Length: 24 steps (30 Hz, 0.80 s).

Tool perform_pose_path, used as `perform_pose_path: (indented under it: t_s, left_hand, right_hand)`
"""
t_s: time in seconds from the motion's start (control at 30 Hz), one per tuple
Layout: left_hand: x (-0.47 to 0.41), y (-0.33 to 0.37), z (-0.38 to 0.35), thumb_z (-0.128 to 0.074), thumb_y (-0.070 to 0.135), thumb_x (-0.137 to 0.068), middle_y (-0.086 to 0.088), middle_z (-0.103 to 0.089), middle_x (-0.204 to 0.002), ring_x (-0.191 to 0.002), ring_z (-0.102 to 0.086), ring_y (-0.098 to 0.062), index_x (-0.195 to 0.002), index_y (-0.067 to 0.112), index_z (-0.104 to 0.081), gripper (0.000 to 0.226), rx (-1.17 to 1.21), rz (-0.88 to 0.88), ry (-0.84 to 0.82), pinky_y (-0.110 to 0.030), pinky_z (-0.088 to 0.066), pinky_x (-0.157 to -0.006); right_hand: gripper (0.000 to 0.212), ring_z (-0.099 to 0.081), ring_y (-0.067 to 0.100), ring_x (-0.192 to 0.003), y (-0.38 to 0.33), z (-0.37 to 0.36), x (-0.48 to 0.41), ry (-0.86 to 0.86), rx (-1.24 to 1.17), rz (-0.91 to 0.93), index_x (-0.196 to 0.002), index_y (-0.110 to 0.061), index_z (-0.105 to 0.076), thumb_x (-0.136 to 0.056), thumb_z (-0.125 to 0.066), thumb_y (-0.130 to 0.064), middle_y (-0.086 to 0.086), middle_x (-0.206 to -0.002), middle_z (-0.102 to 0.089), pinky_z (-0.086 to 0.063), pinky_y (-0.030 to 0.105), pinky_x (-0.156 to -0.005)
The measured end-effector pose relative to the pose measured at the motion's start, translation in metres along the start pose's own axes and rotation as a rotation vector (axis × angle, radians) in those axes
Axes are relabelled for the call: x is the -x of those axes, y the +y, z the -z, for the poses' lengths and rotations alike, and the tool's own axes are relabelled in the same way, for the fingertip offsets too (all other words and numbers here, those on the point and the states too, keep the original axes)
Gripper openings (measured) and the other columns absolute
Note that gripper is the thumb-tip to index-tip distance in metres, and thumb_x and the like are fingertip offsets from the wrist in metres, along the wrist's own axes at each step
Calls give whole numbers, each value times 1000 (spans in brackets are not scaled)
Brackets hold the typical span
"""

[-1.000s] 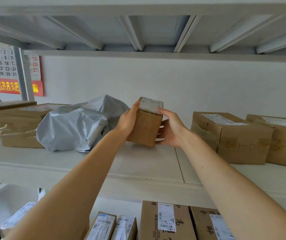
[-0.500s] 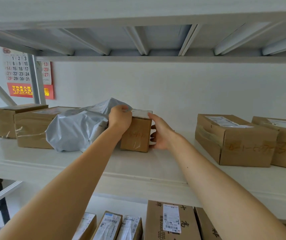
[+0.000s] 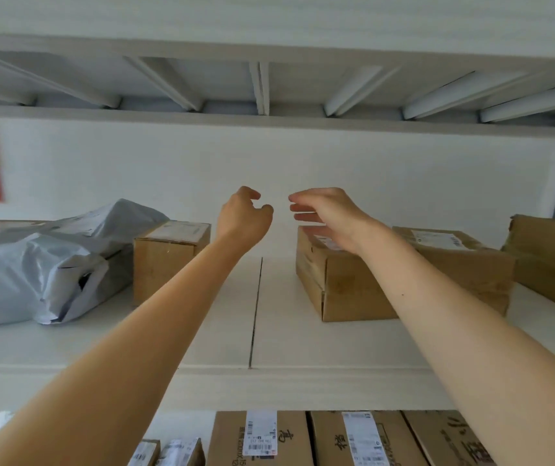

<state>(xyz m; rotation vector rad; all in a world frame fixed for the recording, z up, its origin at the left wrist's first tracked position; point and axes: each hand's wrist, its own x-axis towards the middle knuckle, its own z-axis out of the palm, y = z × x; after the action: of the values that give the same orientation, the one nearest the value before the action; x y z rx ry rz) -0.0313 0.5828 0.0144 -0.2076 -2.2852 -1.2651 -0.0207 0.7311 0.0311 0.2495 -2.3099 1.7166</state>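
On the white shelf (image 3: 222,331), the small cardboard box (image 3: 165,264) stands upright, just beside the grey mailer bag (image 3: 34,264). The left hand (image 3: 244,218) hovers to the right of the box and clear of it. Its fingers (image 3: 250,193) are loosely curled and hold nothing. The right hand (image 3: 331,213) hovers over the left end of a larger carton (image 3: 353,287). Its fingers (image 3: 303,207) are relaxed, nearly straight and empty. Contact with the carton cannot be determined. The two hands are near each other and do not touch.
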Motion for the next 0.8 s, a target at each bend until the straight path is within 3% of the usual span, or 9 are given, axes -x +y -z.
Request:
perform_pose_path:
  t_s: [0.13,0.2,0.27,0.33,0.4,0.53,0.63,0.7,0.8]
  left_hand:
    - [5,11,-49,-53,36,-100,-7,-59,-112,-112,-59,-30,-120,5,-59,38,-58,96,-259,-35,-51,-92]
    - [5,12,-65,-48,53,-99,-12,-60,-112,-104,-62,-31,-128,4,-55,57,-34,214,-422,-39,-57,-83]
    - [5,11,-77,-43,69,-94,-14,-61,-114,-99,-65,-31,-135,10,-52,72,-56,312,-568,-36,-59,-74]
    - [1,3,-81,-45,75,-89,-18,-63,-116,-100,-68,-33,-133,9,-53,80,-32,402,-633,-40,-61,-80]
    - [-4,-5,-87,-53,74,-85,-20,-63,-117,-101,-69,-35,-129,4,-55,83,57,480,-638,-44,-60,-85]
    - [-3,-15,-90,-66,66,-80,-21,-64,-119,-95,-67,-33,-129,1,-56,81,243,565,-627,-41,-59,-80]
    - [0,-21,-90,-68,63,-77,-23,-65,-120,-88,-68,-32,-131,6,-56,79,381,575,-580,-39,-58,-73]
    - [0,-25,-90,-69,60,-77,-20,-66,-108,-81,-67,-31,-131,9,-59,75,477,566,-484,-37,-57,-67]
    - [1,-29,-90,-74,57,-63,-19,-66,-122,-105,-68,-37,-126,22,-64,74,601,556,-363,-51,-58,-85]
  right_hand:
    - [32,-62,15,-109,18,60,6,80,87,-37,-127,-10,-62,-99,-59,-24,3,-123,-65,-50,26,-86]
    - [32,-60,14,-109,27,84,8,94,106,-84,-128,-10,-62,-99,-59,-23,4,-124,-64,-44,23,-76]
    - [33,-58,18,-115,36,104,9,90,132,-131,-129,-8,-62,-98,-58,-19,6,-126,-62,-45,26,-80]
    - [32,-56,23,-118,41,112,8,88,173,-148,-129,-8,-62,-98,-56,-15,10,-129,-60,-48,30,-89]
    - [35,-51,24,-121,40,114,7,53,215,-169,-134,-7,-58,-100,-53,-13,9,-134,-55,-45,30,-91]
    - [41,-34,26,-143,39,108,3,-18,256,-161,-138,-3,-52,-97,-48,-1,11,-152,-42,-29,37,-115]
    - [44,-40,23,-134,43,103,6,-8,253,-126,-136,2,-54,-95,-40,8,12,-145,-48,-30,28,-106]
    - [47,-43,21,-128,46,99,7,2,239,-88,-138,7,-49,-94,-37,12,13,-142,-50,-32,27,-106]
    - [55,-33,21,-141,53,89,5,2,207,-15,-145,-5,-45,-94,-38,12,9,-153,-40,-28,32,-113]
